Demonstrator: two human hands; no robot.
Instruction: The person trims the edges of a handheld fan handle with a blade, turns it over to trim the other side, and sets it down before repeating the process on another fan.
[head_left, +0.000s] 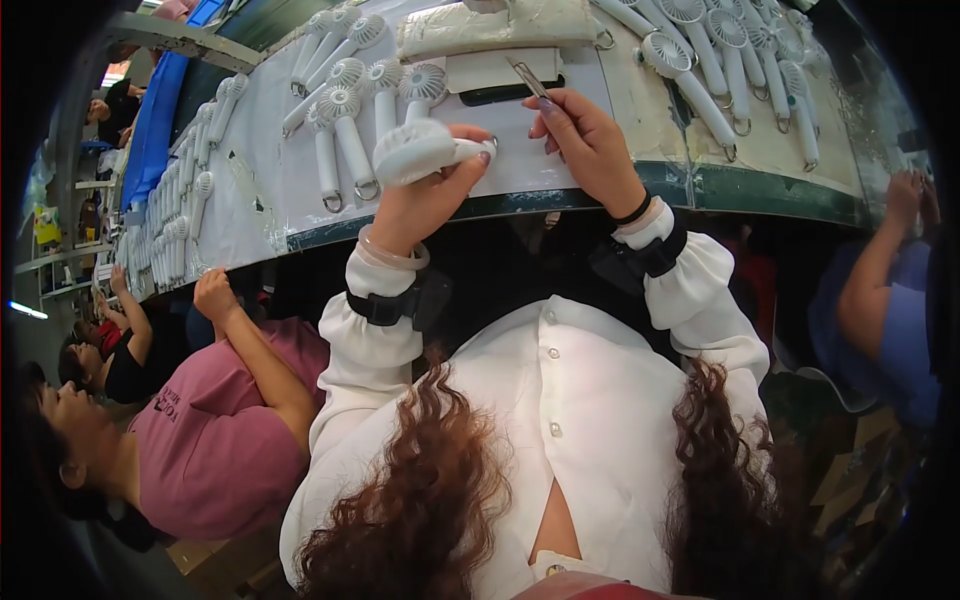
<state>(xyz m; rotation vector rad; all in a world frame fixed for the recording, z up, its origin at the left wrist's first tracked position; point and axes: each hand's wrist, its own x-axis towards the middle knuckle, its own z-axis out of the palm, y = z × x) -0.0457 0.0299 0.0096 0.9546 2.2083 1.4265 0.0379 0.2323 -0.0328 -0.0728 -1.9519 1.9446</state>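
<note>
A white handheld fan [412, 152] is gripped in my left hand [420, 207], its round head toward the left and its handle end toward the right. My left fingers wrap around the handle. Metal tweezers [527, 78] are pinched in my right hand [592, 150], tips pointing up and away from the fan. A gap separates the tweezers from the fan. Just beyond my hands lies a flat black object [485, 97], partly covered by a pale sheet [490, 72]. Several white fans [350, 150] lie on the table left of my left hand.
More white fans [725, 40] with metal loops lie at the right, and others [170, 225] run along the far left. A wrapped bundle [495, 30] sits ahead. The green table edge [740, 190] is close. Co-workers sit at the left [225, 410] and right [880, 290].
</note>
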